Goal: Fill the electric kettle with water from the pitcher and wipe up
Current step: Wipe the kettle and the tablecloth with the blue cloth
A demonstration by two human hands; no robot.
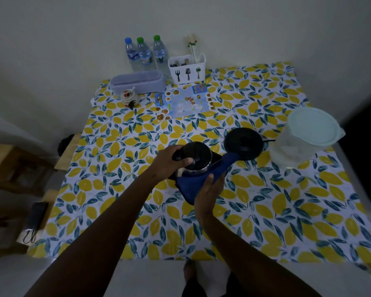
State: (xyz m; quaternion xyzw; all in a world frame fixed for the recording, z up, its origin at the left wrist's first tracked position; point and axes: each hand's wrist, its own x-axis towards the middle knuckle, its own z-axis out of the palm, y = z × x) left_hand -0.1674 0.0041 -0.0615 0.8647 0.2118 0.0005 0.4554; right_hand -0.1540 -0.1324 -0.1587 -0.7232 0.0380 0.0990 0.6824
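The electric kettle (198, 158), black-lidded with a shiny steel body, is in the middle of the table, lid closed. My left hand (169, 162) grips its black handle on the left side. My right hand (210, 189) holds a dark blue cloth (198, 182) pressed against the kettle's near right side; a strip of the cloth reaches toward the round black kettle base (243, 142) just to the right. The translucent pitcher (304, 138) with a pale lid stands at the right edge, beyond the base.
Table with a lemon-print cloth (287, 200). At the back: three water bottles (145, 53), a white cutlery caddy (186, 68), a lilac box (137, 82), a small jar (127, 96), a menu leaflet (184, 101). Wooden furniture (13, 163) stands left. My foot (191, 273) shows below.
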